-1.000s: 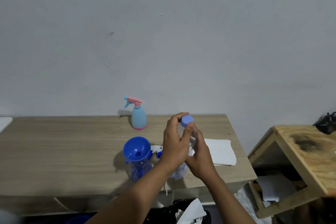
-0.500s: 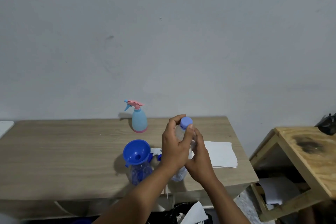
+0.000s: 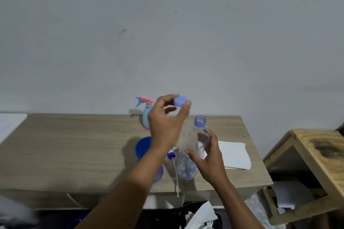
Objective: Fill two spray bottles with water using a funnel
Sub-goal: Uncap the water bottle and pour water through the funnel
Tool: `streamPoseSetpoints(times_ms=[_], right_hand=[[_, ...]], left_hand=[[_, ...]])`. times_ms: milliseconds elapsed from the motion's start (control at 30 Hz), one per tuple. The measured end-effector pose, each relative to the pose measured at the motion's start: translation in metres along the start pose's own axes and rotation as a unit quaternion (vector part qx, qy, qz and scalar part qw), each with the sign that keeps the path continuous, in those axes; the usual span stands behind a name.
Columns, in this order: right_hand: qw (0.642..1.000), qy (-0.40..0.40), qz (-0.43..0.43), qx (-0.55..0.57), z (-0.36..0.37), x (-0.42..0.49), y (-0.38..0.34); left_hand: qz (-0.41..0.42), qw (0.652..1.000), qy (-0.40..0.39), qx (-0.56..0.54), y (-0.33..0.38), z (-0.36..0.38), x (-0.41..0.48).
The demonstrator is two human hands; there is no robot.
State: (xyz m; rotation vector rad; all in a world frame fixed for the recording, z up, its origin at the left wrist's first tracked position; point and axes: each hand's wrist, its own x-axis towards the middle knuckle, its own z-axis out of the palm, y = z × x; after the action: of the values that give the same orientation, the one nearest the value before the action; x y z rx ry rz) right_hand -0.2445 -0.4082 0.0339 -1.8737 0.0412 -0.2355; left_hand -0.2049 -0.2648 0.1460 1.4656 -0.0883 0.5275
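Table (image 3: 74, 147): left half lying bare, front edge crossing the lower frame; paper (image 3: 234, 154) sitting near its right edge. Left hand (image 3: 165, 126) is pinching a cap (image 3: 180, 101) at centre; right hand (image 3: 210, 158) is gripping the bottle (image 3: 193, 145), long axis near upright, open mouth pointing up, beside the funnel (image 3: 143, 147).

You face a plain grey wall (image 3: 167, 33) behind a light wood-grain tabletop (image 3: 74, 145). On its right side lies a stack of white paper (image 3: 234, 154). Off to your right stands a raw wooden frame (image 3: 316, 154) with a dark scorch mark on top; crumpled white material shows beneath it.
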Motion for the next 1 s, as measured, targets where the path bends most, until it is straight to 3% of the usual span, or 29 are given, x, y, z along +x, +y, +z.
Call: streamPoseSetpoints(times_ms=[133, 267, 367, 533, 833, 900, 1000], right_hand=[[1.000, -0.001, -0.003, 0.005, 0.001, 0.000, 0.001], [1.000, 0.001, -0.012, -0.001, 0.002, 0.000, 0.003], [1.000, 0.002, -0.018, -0.003, 0.002, 0.001, 0.006], [1.000, 0.002, -0.027, -0.010, 0.004, 0.002, 0.009], [1.000, 0.006, -0.030, -0.002, 0.006, 0.002, 0.013], [1.000, 0.007, -0.030, 0.002, 0.006, 0.003, 0.014], [0.999, 0.005, -0.042, 0.004, 0.006, 0.003, 0.013]], left_hand=[[0.023, 0.994, 0.100, 0.040, -0.018, -0.077, 0.022], [-0.067, 0.969, 0.165, 0.171, -0.088, -0.156, 0.001], [-0.146, 0.948, 0.111, 0.260, -0.150, -0.192, -0.043], [-0.185, 0.902, -0.023, 0.389, -0.211, -0.210, -0.089], [-0.207, 0.841, -0.085, 0.493, -0.223, -0.200, -0.089], [-0.198, 0.839, -0.098, 0.497, -0.221, -0.201, -0.088], [-0.168, 0.864, -0.086, 0.466, -0.217, -0.201, -0.091]])
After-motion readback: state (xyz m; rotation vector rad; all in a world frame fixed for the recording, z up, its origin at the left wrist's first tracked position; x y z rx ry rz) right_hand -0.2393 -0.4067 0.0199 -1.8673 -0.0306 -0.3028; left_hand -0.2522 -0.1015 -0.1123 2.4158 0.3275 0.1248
